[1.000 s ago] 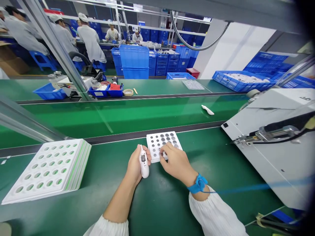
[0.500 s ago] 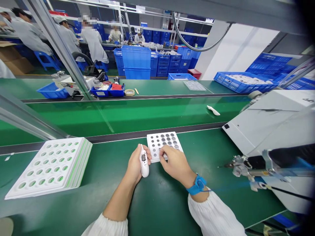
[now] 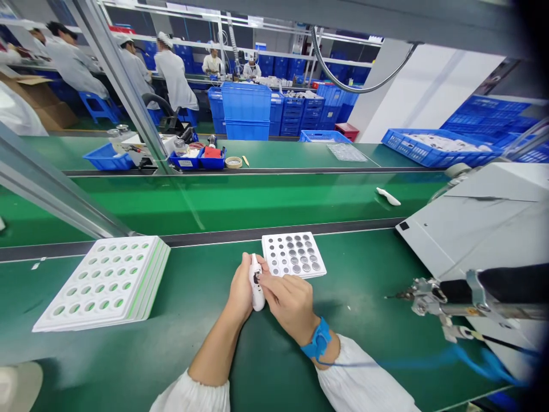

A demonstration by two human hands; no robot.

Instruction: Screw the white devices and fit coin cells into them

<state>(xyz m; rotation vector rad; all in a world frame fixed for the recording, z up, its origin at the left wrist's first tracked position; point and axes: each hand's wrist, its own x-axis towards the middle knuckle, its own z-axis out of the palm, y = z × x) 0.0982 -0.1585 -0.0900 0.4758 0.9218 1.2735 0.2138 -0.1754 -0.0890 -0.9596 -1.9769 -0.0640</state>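
Note:
My left hand (image 3: 241, 289) grips a small white handheld device (image 3: 257, 284) upright on the green bench, its open round compartment facing me. My right hand (image 3: 288, 298), with a blue wrist strap (image 3: 316, 341), pinches something small against that compartment; a coin cell is likely there but hidden by the fingertips. Just beyond the hands lies a white tray of coin cells (image 3: 294, 254), several pockets filled.
A stack of empty white pocket trays (image 3: 105, 282) lies at the left. A powered screwdriver (image 3: 454, 294) hangs at the right in front of a grey machine housing (image 3: 480, 220). One white part (image 3: 388, 197) lies on the conveyor belt. Blue bins and workers are beyond.
My right hand left the coin cell tray and came back to the device in my left hand. The hanging screwdriver dropped into view at the right.

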